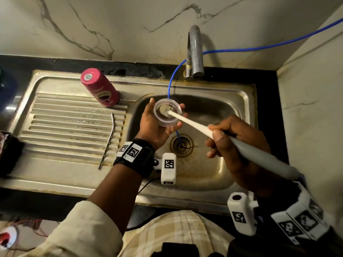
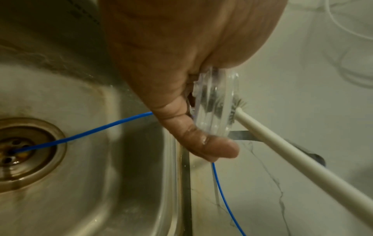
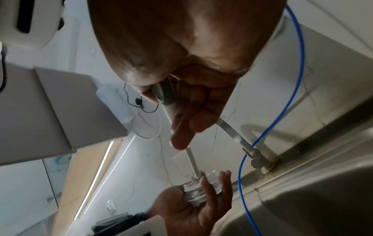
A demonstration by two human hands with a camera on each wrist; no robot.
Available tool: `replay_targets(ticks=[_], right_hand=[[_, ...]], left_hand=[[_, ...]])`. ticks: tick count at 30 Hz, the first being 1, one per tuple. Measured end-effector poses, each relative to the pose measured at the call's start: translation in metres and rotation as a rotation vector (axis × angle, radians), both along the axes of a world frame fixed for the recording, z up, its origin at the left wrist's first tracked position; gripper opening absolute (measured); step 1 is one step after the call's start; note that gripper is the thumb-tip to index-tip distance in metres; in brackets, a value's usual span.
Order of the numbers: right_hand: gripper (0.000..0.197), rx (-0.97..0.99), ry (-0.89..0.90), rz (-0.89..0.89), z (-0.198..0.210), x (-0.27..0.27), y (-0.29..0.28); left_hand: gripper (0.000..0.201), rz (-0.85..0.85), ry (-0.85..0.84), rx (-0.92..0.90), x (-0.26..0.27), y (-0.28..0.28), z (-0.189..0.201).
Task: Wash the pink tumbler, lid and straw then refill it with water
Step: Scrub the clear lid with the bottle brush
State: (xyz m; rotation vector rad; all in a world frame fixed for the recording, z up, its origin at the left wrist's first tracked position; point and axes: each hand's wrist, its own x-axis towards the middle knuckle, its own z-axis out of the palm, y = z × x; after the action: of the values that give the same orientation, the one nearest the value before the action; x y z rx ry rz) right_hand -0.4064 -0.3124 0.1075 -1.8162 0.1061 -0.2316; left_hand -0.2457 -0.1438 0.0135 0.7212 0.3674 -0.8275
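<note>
My left hand (image 1: 157, 123) holds the clear round lid (image 1: 168, 113) over the sink basin, fingers curled round its rim; the left wrist view shows the lid (image 2: 214, 103) edge-on against the thumb. My right hand (image 1: 239, 143) grips a long brush handle (image 1: 259, 154), and the bristle head (image 1: 166, 109) sits inside the lid (image 3: 198, 190). The pink tumbler (image 1: 100, 87) stands upside down at the back of the draining board. A thin straw brush (image 1: 108, 141) lies on the ribs of the board. No straw shows.
The steel sink (image 1: 239, 101) has a drain (image 1: 181, 145) with a blue tube (image 1: 171, 84) running into it past the tap (image 1: 194, 51). Marble wall stands behind and to the right. A dark object (image 1: 7, 153) sits at the left counter edge.
</note>
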Motion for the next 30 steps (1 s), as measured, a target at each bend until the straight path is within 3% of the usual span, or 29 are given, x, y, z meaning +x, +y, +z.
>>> replay_targets(ticks=[5,10,15,18,24,30], right_hand=[[0.033,0.112,0.052,-0.007,0.016,0.003,-0.012],[0.028,-0.019,-0.018,-0.003,0.013,0.011,-0.011],[0.030,0.110,0.063,-0.015,0.018,0.010,-0.020],[0.022,0.044,0.039,-0.077,0.020,0.012,-0.019],[0.020,0.121,0.079,-0.045,0.028,0.015,-0.026],[0.021,0.073,0.089,0.024,0.027,0.014,-0.023]], left_hand=[[0.079,-0.076,-0.045,0.024,0.003,0.005,0.000],[0.064,-0.077,-0.073,0.054,0.005,-0.002,0.001],[0.067,-0.101,-0.111,0.078,0.004,0.003,-0.001],[0.067,-0.118,-0.112,0.061,0.003,0.000,0.000],[0.064,-0.129,-0.139,0.101,0.003,0.002,-0.002],[0.063,-0.124,-0.149,0.116,0.003,0.003,-0.002]])
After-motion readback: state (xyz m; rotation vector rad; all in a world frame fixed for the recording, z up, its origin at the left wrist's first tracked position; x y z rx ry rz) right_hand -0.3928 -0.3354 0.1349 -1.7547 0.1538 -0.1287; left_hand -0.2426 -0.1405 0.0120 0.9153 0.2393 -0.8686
